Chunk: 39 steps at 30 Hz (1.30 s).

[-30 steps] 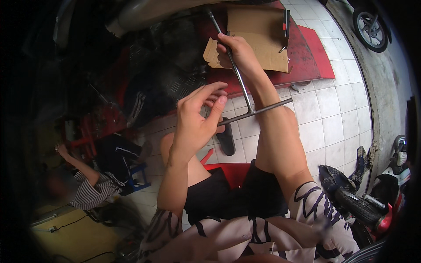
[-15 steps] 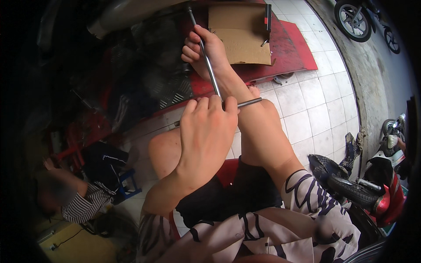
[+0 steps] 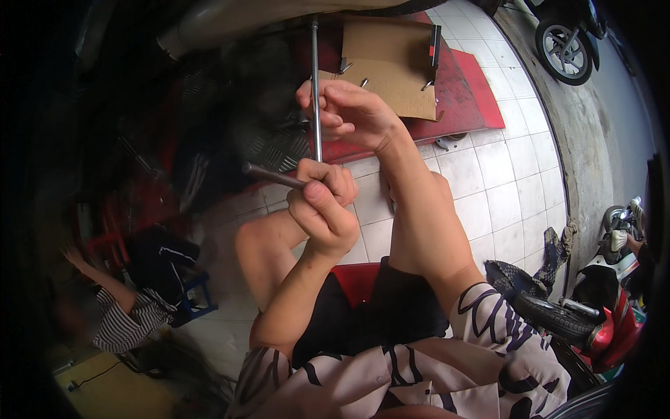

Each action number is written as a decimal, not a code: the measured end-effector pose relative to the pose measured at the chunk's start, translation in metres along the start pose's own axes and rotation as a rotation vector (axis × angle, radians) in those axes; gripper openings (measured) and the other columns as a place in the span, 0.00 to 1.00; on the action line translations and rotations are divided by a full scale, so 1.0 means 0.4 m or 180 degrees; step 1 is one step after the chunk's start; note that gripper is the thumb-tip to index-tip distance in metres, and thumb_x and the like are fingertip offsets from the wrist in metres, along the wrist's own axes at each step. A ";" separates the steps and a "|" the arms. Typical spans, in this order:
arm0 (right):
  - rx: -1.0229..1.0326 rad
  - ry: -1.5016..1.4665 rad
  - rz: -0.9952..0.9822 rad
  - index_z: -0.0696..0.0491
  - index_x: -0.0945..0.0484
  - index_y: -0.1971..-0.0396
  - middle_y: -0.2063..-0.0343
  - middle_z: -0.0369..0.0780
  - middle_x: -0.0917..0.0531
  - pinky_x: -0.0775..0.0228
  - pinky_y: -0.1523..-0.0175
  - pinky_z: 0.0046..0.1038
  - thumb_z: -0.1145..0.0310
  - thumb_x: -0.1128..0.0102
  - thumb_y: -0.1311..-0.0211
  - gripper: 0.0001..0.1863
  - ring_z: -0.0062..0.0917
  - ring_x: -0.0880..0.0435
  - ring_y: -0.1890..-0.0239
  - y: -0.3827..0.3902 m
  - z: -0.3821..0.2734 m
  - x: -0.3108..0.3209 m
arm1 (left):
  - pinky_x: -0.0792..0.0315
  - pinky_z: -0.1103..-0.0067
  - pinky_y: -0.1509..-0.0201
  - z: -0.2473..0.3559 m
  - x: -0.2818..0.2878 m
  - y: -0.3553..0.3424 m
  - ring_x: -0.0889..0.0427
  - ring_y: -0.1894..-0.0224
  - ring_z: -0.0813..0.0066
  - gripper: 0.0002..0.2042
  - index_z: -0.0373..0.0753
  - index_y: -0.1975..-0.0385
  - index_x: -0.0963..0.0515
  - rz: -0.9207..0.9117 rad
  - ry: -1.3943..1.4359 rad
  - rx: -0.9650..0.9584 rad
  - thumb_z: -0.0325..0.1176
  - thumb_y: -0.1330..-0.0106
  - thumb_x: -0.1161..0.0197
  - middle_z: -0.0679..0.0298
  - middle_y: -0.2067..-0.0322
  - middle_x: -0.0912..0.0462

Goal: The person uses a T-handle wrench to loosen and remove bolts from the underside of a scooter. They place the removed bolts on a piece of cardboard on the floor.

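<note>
My left hand [image 3: 326, 213] is closed around the handle end of a long steel T-handle wrench [image 3: 316, 63]. The wrench's dark crossbar sticks out to the left of that fist. Its shaft stands nearly straight up the view, and its far end reaches the edge of a pale, curved, pipe-like part [image 3: 230, 24], where the contact is not clear. Beside the shaft, my right hand [image 3: 363, 115] has its fingers loosened and apart. The shaft crosses in front of those fingertips; whether they touch it is hard to tell.
A cardboard box [image 3: 387, 49] with a few small metal pieces rests on a red platform [image 3: 464, 91]. At left, a person in a striped shirt [image 3: 132, 321] sits on a blue stool [image 3: 200, 297]. A motorcycle tyre [image 3: 555, 318] lies at the right on white tiles.
The wrench has turned: its crossbar now points left instead of right, and its shaft is more upright. My left hand has rolled over with it; my right hand has loosened and moved slightly right.
</note>
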State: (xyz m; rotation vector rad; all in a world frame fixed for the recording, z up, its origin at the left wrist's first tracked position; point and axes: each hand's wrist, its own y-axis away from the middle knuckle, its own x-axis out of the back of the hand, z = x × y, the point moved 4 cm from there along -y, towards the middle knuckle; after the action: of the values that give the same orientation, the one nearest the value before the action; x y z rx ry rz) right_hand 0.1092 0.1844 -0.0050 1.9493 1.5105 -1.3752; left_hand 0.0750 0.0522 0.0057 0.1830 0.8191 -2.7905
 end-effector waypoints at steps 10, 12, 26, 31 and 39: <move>0.0393 0.0491 0.0372 0.56 0.26 0.70 0.88 0.26 0.34 0.55 0.79 0.14 0.61 0.43 0.33 0.13 0.07 0.45 0.87 0.021 0.034 0.095 | 0.24 0.82 0.69 0.104 0.063 0.017 0.19 0.70 0.74 0.17 0.28 0.44 0.36 0.0987 -0.1833 0.0541 0.24 0.31 0.50 0.54 0.64 0.22; 0.0413 0.0634 0.0575 0.56 0.27 0.72 0.89 0.25 0.37 0.55 0.79 0.15 0.60 0.44 0.33 0.14 0.08 0.46 0.88 0.024 0.031 0.098 | 0.25 0.81 0.72 0.069 0.089 0.053 0.18 0.73 0.74 0.14 0.27 0.49 0.32 0.0629 -0.2325 0.0836 0.26 0.31 0.49 0.56 0.71 0.20; 0.0387 -0.0250 -0.0143 0.58 0.27 0.67 0.86 0.25 0.39 0.53 0.79 0.13 0.60 0.46 0.31 0.14 0.07 0.44 0.85 -0.010 0.047 0.063 | 0.36 0.87 0.78 0.090 -0.061 0.014 0.27 0.84 0.85 0.26 0.29 0.47 0.25 -0.0104 -0.0117 0.1795 0.45 0.22 0.64 0.66 0.84 0.23; 0.0651 -0.0370 -0.0514 0.55 0.28 0.69 0.87 0.24 0.38 0.51 0.77 0.13 0.60 0.47 0.31 0.13 0.07 0.44 0.86 0.001 0.017 0.052 | 0.37 0.90 0.78 0.133 0.001 0.042 0.33 0.84 0.87 0.22 0.30 0.35 0.40 0.0420 -0.0966 0.1222 0.38 0.23 0.64 0.66 0.82 0.26; 0.0577 -0.0254 -0.0147 0.56 0.27 0.67 0.86 0.26 0.34 0.51 0.78 0.12 0.61 0.48 0.30 0.13 0.06 0.43 0.88 -0.005 0.026 0.051 | 0.37 0.85 0.77 0.056 -0.079 0.092 0.32 0.86 0.85 0.25 0.24 0.37 0.39 -0.0630 -0.1538 0.1301 0.26 0.33 0.45 0.65 0.87 0.27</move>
State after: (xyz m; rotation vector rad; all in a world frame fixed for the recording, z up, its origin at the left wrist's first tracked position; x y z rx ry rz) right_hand 0.1020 0.1890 -0.0262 1.9479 1.4477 -1.6409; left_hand 0.1137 0.0157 0.0111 -0.5147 0.1573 -2.9555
